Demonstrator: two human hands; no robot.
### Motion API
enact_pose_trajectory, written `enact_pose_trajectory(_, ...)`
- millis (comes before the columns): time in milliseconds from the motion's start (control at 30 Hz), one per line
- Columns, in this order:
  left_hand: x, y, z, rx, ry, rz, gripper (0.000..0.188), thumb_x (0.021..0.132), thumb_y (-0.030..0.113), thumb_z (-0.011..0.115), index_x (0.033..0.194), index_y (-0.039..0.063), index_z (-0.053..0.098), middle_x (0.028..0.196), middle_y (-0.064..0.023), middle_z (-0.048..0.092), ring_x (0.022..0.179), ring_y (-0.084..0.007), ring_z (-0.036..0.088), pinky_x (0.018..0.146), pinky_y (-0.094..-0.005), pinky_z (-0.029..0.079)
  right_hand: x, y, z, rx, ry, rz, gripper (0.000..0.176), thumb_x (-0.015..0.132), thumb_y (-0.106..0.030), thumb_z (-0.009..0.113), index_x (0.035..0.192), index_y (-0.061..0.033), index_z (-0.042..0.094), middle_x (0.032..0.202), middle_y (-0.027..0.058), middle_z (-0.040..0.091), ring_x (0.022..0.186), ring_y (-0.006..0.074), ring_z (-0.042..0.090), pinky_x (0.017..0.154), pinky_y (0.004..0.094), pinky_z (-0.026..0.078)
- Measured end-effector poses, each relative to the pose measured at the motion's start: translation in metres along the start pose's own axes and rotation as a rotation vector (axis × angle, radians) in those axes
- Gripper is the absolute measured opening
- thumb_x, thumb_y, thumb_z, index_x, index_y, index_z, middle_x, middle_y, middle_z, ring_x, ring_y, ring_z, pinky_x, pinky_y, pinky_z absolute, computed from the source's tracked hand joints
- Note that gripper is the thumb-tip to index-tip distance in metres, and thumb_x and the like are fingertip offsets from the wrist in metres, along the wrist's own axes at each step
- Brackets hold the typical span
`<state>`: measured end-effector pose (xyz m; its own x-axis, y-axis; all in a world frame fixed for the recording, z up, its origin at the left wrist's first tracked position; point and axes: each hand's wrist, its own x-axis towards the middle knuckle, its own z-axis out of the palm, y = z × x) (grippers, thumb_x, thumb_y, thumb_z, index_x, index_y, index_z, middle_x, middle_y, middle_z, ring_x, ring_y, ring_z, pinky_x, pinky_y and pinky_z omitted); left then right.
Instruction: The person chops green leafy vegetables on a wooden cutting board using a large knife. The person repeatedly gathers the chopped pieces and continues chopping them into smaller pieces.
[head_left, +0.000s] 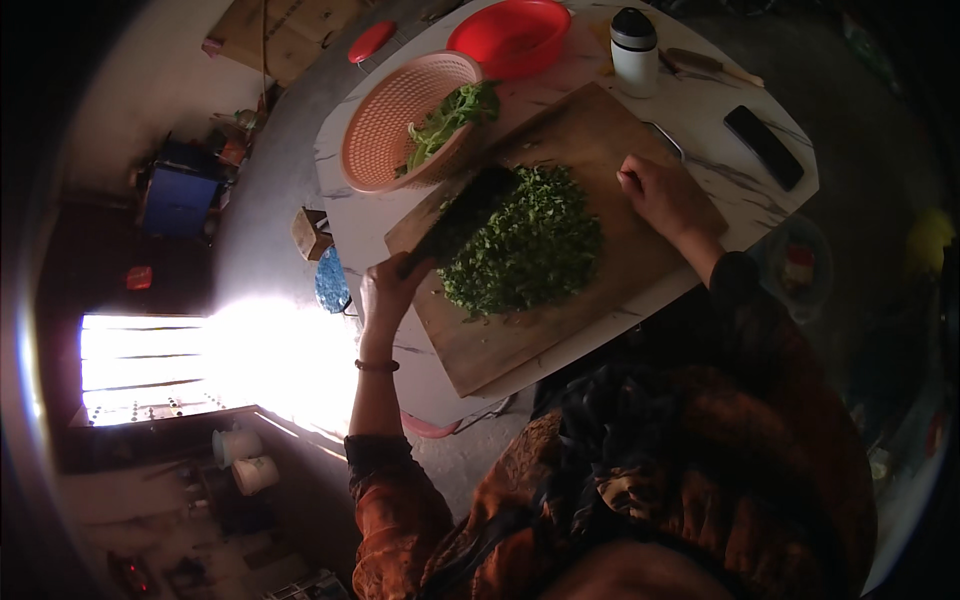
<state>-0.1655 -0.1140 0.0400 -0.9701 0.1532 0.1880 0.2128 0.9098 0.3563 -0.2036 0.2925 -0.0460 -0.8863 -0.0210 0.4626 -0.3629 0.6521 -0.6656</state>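
Observation:
My left hand (391, 289) grips the handle of a dark, broad-bladed cleaver (471, 210). Its blade lies along the far left side of a heap of finely chopped green leaves (532, 244). The heap covers the middle of a wooden cutting board (491, 352), and small bits are scattered around it. Over the right part of the board is my right hand (656, 191), fingers curled in and no object visible in them. Beyond the cleaver, a pink plastic colander (405, 94) holds uncut leafy greens (454, 120).
A red plastic basin (514, 37) stands behind the colander. On the marble-patterned table (731, 184) are a white bottle with a black lid (634, 56), a smartphone (763, 147) and a wooden-handled tool (712, 66). A red stool (373, 41) is beside the table. Glare comes from a window (142, 364).

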Motion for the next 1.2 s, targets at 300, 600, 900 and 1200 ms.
enact_pose_trajectory(300,-0.012,0.003,-0.005,-0.067,-0.023,-0.024,0.030,0.079,0.027,0.078,0.081,-0.001,0.068,0.058,-0.0145,0.057,0.048,-0.0232,0.053,0.050,-0.0343,0.044,0.000,0.004,0.006,0.049,0.029,-0.037,0.010,0.087,-0.013,0.063,0.085,-0.0058,0.055,0.074,0.0118,0.062,0.065,0.0320,0.061,0.058,0.0398,0.046)
enact_pose_trajectory(600,-0.018,0.003,-0.025,-0.315,0.111,-0.162,0.020,0.081,0.014,0.076,0.086,-0.004,0.069,0.055,-0.0025,0.055,0.053,-0.0053,0.044,0.048,-0.0247,0.038,0.000,0.007,0.005,-0.012,0.018,-0.050,0.012,0.087,-0.014,0.063,0.084,-0.0068,0.055,0.075,0.0113,0.063,0.065,0.0312,0.062,0.057,0.0388,0.047)
enact_pose_trajectory(900,-0.036,0.012,0.004,0.035,-0.064,-0.003,0.027,0.080,0.026,0.077,0.078,0.001,0.068,0.054,-0.0133,0.056,0.045,-0.0197,0.052,0.047,-0.0339,0.041,-0.001,0.006,0.003,-0.017,0.006,-0.027,0.012,0.089,-0.012,0.062,0.085,-0.0041,0.054,0.072,0.0119,0.060,0.065,0.0290,0.061,0.057,0.0361,0.044)
enact_pose_trajectory(1200,-0.040,0.015,-0.010,-0.230,0.022,0.014,0.023,0.078,0.017,0.079,0.088,-0.002,0.070,0.059,-0.0091,0.061,0.051,-0.0099,0.052,0.049,-0.0282,0.043,0.001,0.019,0.017,0.107,0.020,-0.051,0.010,0.089,-0.009,0.062,0.085,-0.0036,0.053,0.073,0.0128,0.059,0.065,0.0299,0.060,0.058,0.0365,0.044)
